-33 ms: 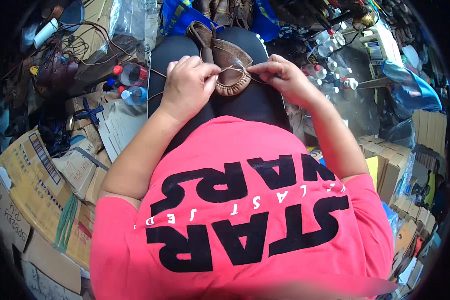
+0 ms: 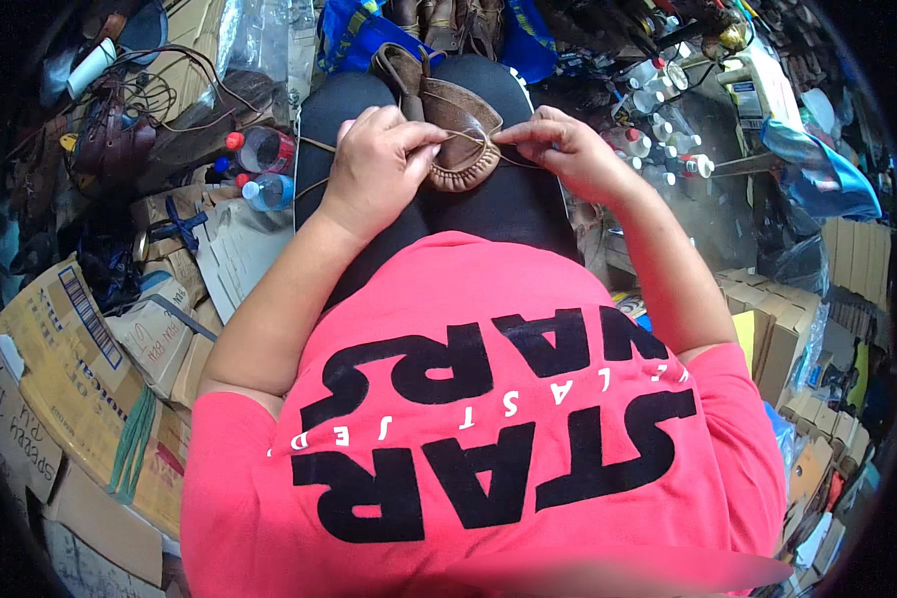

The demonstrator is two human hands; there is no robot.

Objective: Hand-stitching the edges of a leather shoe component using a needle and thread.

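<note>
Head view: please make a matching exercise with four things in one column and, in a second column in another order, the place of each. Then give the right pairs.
Things
1. brown leather shoe
2. plastic bottles with red and blue caps
3. small white bottles
4. flat cardboard boxes

Places
A. piled at the person's lower left
B. on the lap, between the left hand and the right hand
C. beyond the right hand, among the clutter
D. just left of the left thigh

Pairs: 1-B, 2-D, 3-C, 4-A
</note>
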